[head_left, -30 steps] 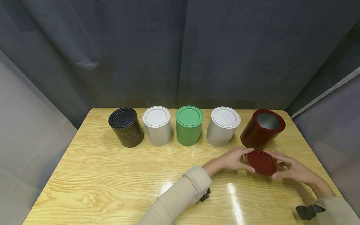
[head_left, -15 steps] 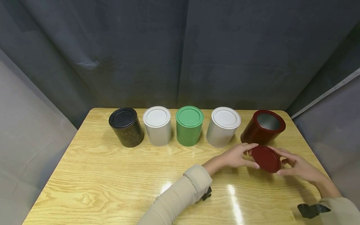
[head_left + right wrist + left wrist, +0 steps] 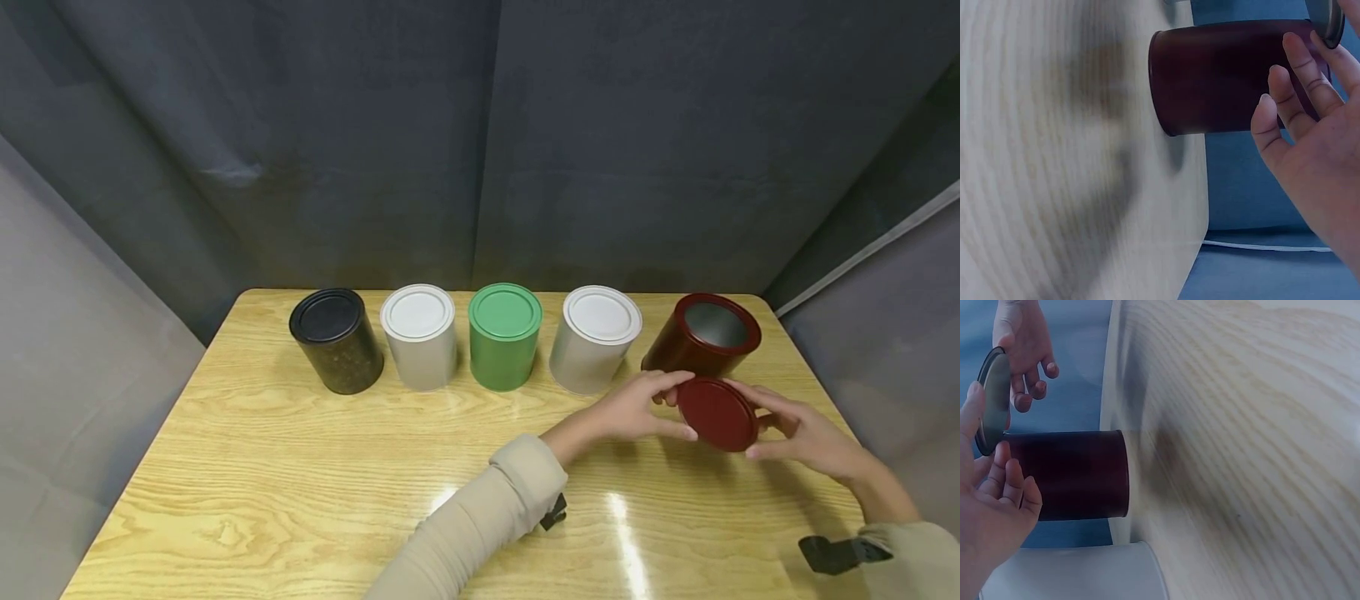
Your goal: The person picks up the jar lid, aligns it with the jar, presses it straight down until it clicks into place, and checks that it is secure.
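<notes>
A round dark red lid (image 3: pixel 717 414) is held above the table, tilted, in front of an uncovered dark red can (image 3: pixel 686 346). My left hand (image 3: pixel 637 407) pinches its left edge between thumb and fingers. On the opposite edge, my right hand (image 3: pixel 806 433) grips with thumb and fingertips. The lid's metallic underside (image 3: pixel 996 400) shows in the left wrist view. In the right wrist view only a small part of the lid (image 3: pixel 1327 19) appears, at the top corner, with the red can (image 3: pixel 1229 78) standing behind the fingers.
Left of the red can stand a white can (image 3: pixel 592 350), a green can (image 3: pixel 505 346), another white can (image 3: pixel 422 346) and a black can (image 3: pixel 341 346), all lidded, along the back of the wooden table (image 3: pixel 300 483). Dark curtains (image 3: pixel 360 150) hang behind.
Both hands have carried the red lid up and slightly to the right, closer to the open red can. The cans have not moved.
</notes>
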A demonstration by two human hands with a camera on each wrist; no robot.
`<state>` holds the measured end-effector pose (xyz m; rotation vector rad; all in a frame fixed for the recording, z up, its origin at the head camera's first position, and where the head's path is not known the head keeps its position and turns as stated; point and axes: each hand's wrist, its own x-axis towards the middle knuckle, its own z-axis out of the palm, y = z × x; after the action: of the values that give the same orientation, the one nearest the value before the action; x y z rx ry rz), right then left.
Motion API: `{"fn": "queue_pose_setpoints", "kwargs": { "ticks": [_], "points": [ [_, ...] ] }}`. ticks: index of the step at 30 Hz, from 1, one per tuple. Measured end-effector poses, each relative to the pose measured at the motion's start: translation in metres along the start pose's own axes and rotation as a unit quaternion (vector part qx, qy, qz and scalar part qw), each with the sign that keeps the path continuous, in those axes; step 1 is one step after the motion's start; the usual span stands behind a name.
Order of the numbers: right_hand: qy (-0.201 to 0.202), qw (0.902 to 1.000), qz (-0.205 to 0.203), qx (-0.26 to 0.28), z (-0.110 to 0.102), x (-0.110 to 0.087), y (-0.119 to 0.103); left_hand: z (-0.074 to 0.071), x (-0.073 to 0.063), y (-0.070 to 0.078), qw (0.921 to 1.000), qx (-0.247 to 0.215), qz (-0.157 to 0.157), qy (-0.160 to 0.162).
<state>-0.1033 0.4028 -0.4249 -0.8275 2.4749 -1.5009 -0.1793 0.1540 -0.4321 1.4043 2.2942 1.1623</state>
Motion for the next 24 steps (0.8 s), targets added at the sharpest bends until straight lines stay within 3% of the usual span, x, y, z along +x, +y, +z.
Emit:
{"fn": "queue_pose_setpoints", "kwargs": {
  "ticks": [7,19,24],
  "points": [
    [0.012,0.9999,0.007,-0.007,-0.006,0.001,-0.005,-0.008,0.000,0.010,0.9992,0.007,-0.010,0.039],
    [0.043,0.9987,-0.022,0.016,-0.015,0.005,-0.012,-0.015,0.004,0.024,0.9905,0.089,-0.004,0.104],
    [0.053,0.9983,-0.020,-0.011,-0.020,0.009,-0.016,-0.020,0.007,0.027,0.9891,0.099,-0.007,0.108]
  ]
}}
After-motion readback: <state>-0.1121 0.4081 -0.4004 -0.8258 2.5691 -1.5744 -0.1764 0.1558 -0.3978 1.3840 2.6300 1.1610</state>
